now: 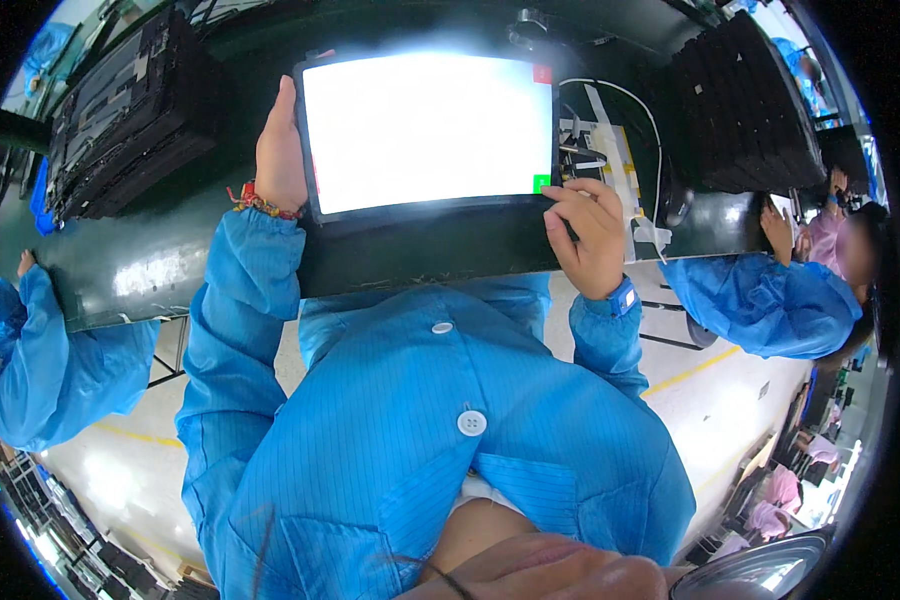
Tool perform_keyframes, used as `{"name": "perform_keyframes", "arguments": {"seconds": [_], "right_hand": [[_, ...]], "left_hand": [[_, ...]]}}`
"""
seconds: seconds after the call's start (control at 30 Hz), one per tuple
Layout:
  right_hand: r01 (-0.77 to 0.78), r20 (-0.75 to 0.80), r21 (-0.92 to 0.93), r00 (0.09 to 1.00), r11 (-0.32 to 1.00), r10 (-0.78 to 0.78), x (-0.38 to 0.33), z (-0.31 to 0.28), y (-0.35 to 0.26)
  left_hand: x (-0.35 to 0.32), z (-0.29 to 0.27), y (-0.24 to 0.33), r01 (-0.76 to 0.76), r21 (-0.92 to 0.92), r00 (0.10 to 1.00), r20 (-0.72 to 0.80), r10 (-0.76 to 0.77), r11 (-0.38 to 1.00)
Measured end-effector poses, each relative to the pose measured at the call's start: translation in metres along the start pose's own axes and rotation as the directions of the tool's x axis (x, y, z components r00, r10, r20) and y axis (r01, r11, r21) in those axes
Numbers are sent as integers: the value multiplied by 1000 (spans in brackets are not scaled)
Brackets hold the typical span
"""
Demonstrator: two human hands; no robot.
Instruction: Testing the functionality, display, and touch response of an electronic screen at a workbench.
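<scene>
A tablet [430,130] with a dark frame and a glowing white screen is held up over the dark green workbench. A red square shows in its upper right corner and a green square in its lower right corner. My left hand [281,150] grips the tablet's left edge, some of its fingers hidden behind it. My right hand [592,238] is at the lower right corner, a fingertip at the green square. Its other fingers are loosely bent and apart, with nothing between them.
Stacks of black trays [135,120] stand at left and black trays [745,105] at right. A white cable [658,130] loops beside a taped fixture [610,150] right of the tablet. Co-workers in blue sleeves sit at left [80,360] and right [770,300] along the bench.
</scene>
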State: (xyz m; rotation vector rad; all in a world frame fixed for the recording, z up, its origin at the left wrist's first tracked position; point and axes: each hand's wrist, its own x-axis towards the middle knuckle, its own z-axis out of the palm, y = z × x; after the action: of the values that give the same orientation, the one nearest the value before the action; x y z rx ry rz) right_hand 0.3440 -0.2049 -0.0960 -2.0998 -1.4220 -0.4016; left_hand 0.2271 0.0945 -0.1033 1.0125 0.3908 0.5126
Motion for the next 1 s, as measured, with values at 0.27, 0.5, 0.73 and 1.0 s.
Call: {"name": "perform_keyframes", "arguments": {"seconds": [0.27, 0.5, 0.73, 1.0], "right_hand": [[-236, -87, 171, 963, 957, 254, -16, 4, 7], [-17, -51, 17, 999, 1000, 18, -8, 12, -1], [-484, -8, 267, 864, 833, 504, -15, 15, -2], [-554, 194, 459, 825, 694, 530, -16, 17, -1]], "left_hand": [[-2, 1, 0, -30, 40, 1000, 12, 29, 999], [-2, -2, 1, 0, -8, 1000, 27, 1, 1000], [1, -8, -2, -32, 46, 999, 21, 31, 998], [12, -21, -7, 76, -104, 984, -153, -91, 992]]}}
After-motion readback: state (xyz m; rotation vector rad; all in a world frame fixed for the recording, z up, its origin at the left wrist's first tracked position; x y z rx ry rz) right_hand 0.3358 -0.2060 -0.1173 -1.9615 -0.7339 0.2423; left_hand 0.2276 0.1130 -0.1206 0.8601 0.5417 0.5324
